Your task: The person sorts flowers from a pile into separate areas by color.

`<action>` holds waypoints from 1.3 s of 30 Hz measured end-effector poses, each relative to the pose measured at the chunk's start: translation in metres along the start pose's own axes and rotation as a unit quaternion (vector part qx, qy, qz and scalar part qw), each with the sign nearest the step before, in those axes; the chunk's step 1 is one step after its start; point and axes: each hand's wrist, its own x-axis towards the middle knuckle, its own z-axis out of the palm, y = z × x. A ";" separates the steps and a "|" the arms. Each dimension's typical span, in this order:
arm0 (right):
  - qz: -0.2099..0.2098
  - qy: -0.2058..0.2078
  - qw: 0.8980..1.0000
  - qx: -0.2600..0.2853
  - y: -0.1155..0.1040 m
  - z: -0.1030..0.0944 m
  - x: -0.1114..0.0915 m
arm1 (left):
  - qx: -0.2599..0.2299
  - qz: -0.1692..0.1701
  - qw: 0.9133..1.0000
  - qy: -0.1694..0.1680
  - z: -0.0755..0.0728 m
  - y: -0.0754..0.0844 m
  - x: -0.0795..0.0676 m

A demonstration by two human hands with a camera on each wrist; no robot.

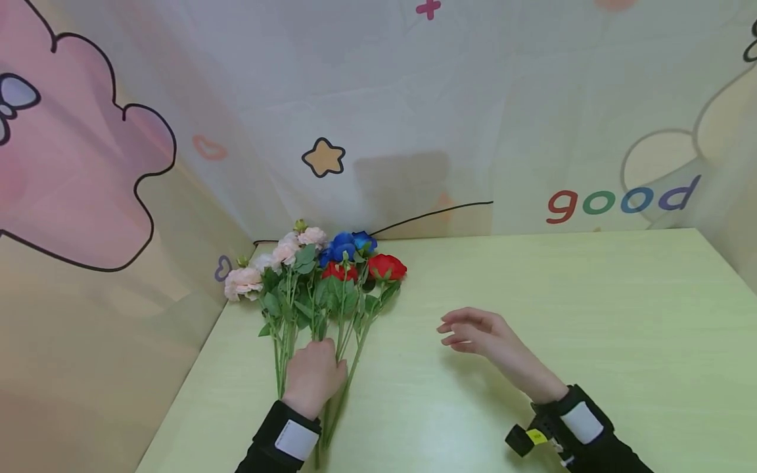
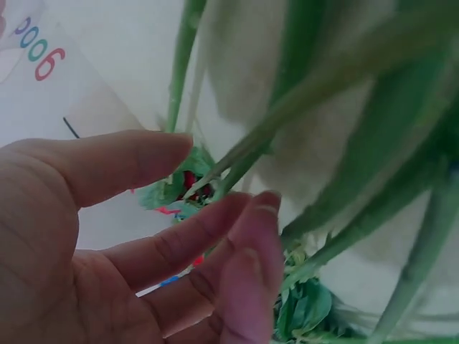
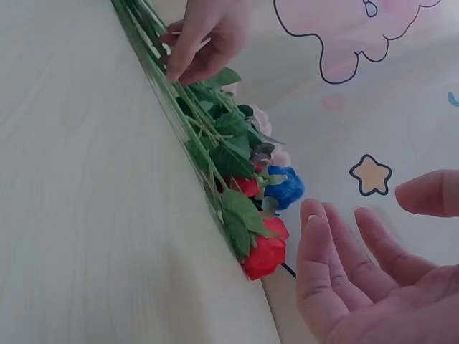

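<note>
A bunch of long-stemmed flowers lies on the left part of the table, with pale pink blooms [image 1: 244, 282], blue roses [image 1: 342, 247] and red roses [image 1: 387, 267]. My left hand [image 1: 316, 373] is over the green stems [image 1: 355, 364], below the leaves. In the left wrist view, a gap shows between the thumb [image 2: 161, 154] and the bent fingers, with stems just beyond the fingertips. My right hand [image 1: 481, 335] hovers to the right of the bunch, holding nothing. Its fingers [image 3: 333, 247] are loosely bent, with the thumb apart.
The pale green table [image 1: 562, 302] meets a printed backdrop [image 1: 402, 98] behind the flowers. Along the left side runs a wall with a pink cartoon shape [image 1: 77, 151]. A black wrist strap with a small camera [image 1: 520, 440] is on my right wrist.
</note>
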 end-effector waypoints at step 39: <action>0.006 0.011 1.000 -0.005 -0.010 -0.007 -0.003 | -0.128 0.074 0.987 0.061 -0.029 0.032 -0.003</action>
